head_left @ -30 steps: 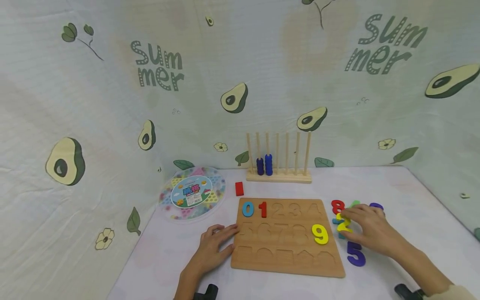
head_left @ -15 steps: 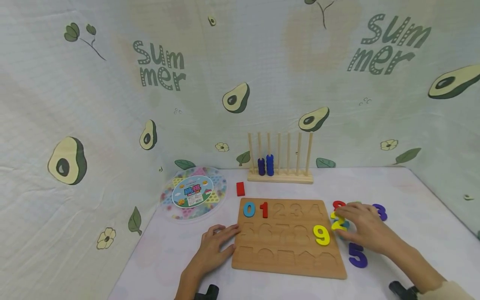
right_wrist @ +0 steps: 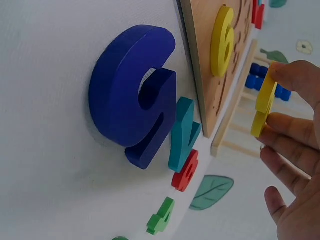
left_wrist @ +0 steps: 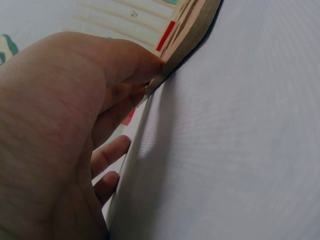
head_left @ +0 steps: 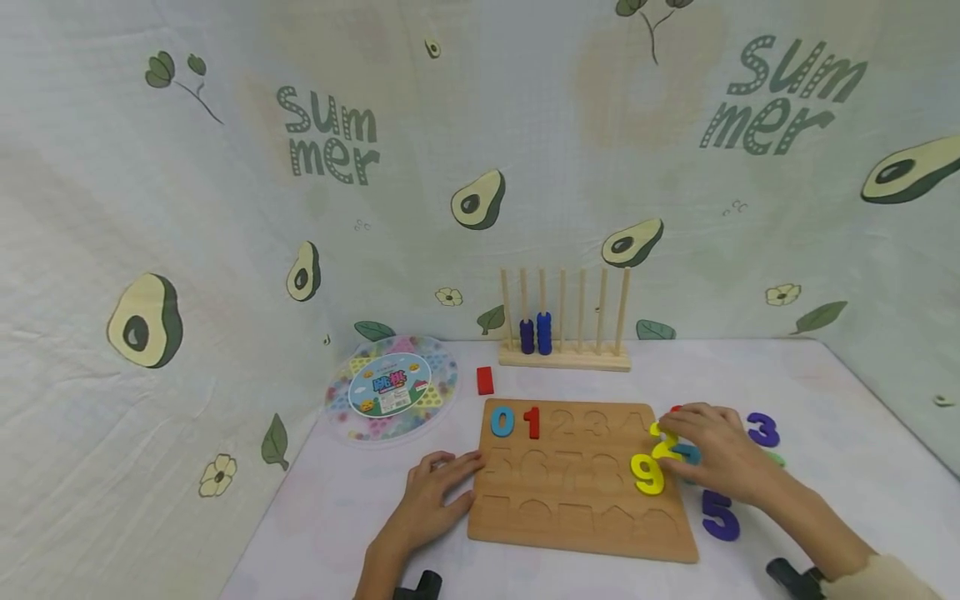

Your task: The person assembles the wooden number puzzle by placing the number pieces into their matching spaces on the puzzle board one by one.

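At the board's (head_left: 577,483) right edge, right hand (head_left: 716,454) pinches the yellow 2 (head_left: 663,444) in curled fingers (right_wrist: 295,80), lifted just off the bench (head_left: 825,392), likely to clear the loose pieces. Left hand (head_left: 435,500) lies flat, fingers straight against the board's left edge, likely steadying it. 9 (head_left: 647,473) sits on the board just beside; teal piece (right_wrist: 182,132), 5 (head_left: 720,515), 3 (head_left: 762,429) lie close around

Head view looks down over the puzzle board (head_left: 581,479); both wrist views sit close at its opposite edges.
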